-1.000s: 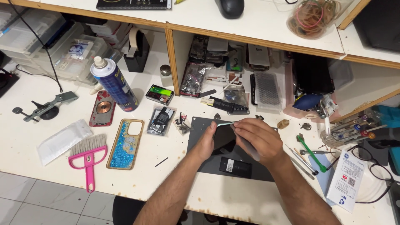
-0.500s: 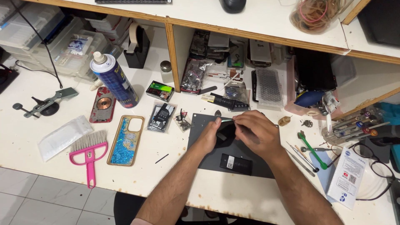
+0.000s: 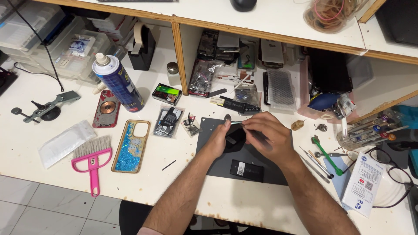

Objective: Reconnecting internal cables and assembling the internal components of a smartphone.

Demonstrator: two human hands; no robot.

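Both hands meet over a dark grey work mat [image 3: 217, 163] on the white bench. My left hand [image 3: 220, 139] grips a small black phone part [image 3: 236, 135] from the left. My right hand [image 3: 267, 137] holds a thin metal tool [image 3: 230, 120] whose flat tip sticks out to the left, just above the part. A black battery-like block [image 3: 246, 170] lies on the mat below my hands.
Left of the mat lie a glittery blue phone case [image 3: 129, 146], a red phone back [image 3: 107, 109], a blue spray can [image 3: 117, 88], a pink brush [image 3: 92, 162] and small parts bags [image 3: 169, 120]. Tweezers and a green tool [image 3: 325, 156] lie at right. Shelves rise behind.
My hands and the part have shifted slightly up the mat, and the metal tool's tip now pokes out left above the part. The rest of the bench is unchanged.
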